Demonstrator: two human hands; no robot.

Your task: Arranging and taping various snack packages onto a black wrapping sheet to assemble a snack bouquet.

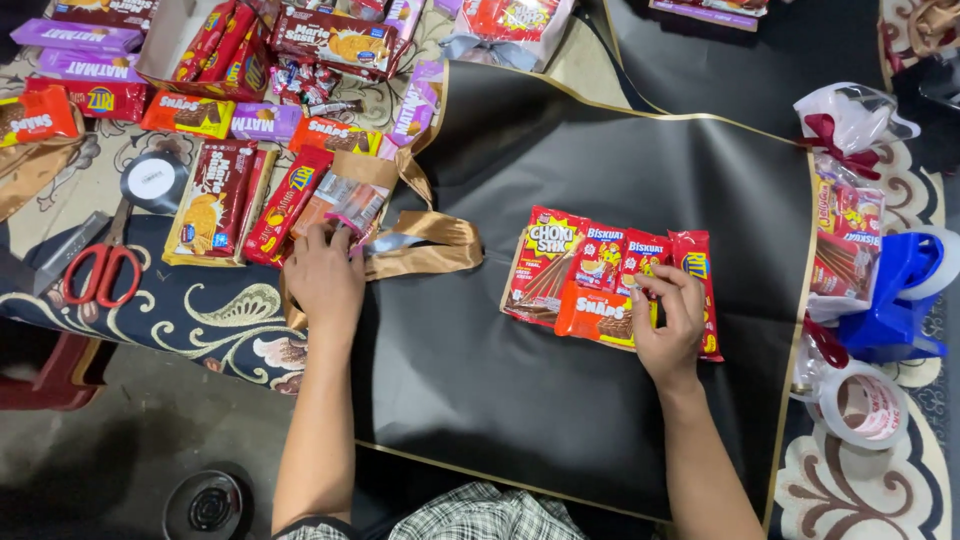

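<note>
Both hands are out over a black wrapping sheet (560, 170) edged in gold. My right hand (668, 322) pinches the lower edge of a row of red snack packets (600, 275) that lies flat in the middle of the sheet, fingertips on the small orange packet at the front and the red one behind it. My left hand (325, 275) rests at the sheet's left edge, fingers closed on a small clear-and-pink wrapped packet (350, 210), just beside a looped gold ribbon (430, 245).

Left of that hand, red-handled scissors (100, 270) lie on the dark floral cloth (200, 310), well apart from the sheet. Just past my left hand sit long red biscuit packs (215, 200) side by side, with a grey tape roll (152, 180) near them. Farther back lie purple and orange wafer packs (265, 120) and an open carton of red sticks (215, 45).

On the right, beyond the sheet's edge, I see a blue tape dispenser (900, 290), a clear tape roll (865, 405) and a wrapped bundle with a dark red bow (840, 140).
</note>
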